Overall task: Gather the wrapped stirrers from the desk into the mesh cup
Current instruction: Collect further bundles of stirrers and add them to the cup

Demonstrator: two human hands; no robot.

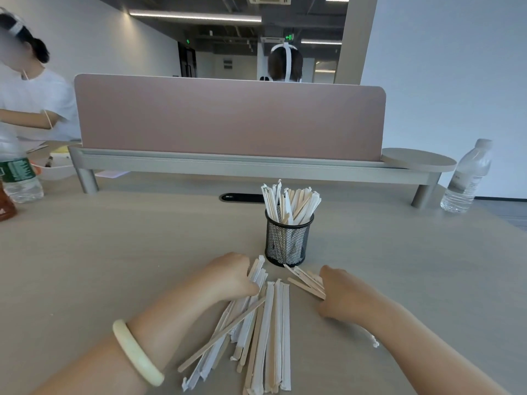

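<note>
A black mesh cup (288, 240) stands upright mid-desk, filled with several wrapped stirrers sticking out of its top. A loose pile of wrapped stirrers (268, 332) lies on the desk in front of me, between my arms. My left hand (231, 276) rests on the pile's upper left, fingers closed on a few stirrers. My right hand (340, 289) sits just right of the pile, near the cup's base, gripping a small bundle of stirrers (306, 279) that points up-left.
A pink divider panel (228, 115) on a raised shelf crosses the desk's far side. Water bottles stand at far right (467, 178) and far left (17, 172). A person in white sits at the back left. A stray wrapper bit (375, 342) lies under my right forearm.
</note>
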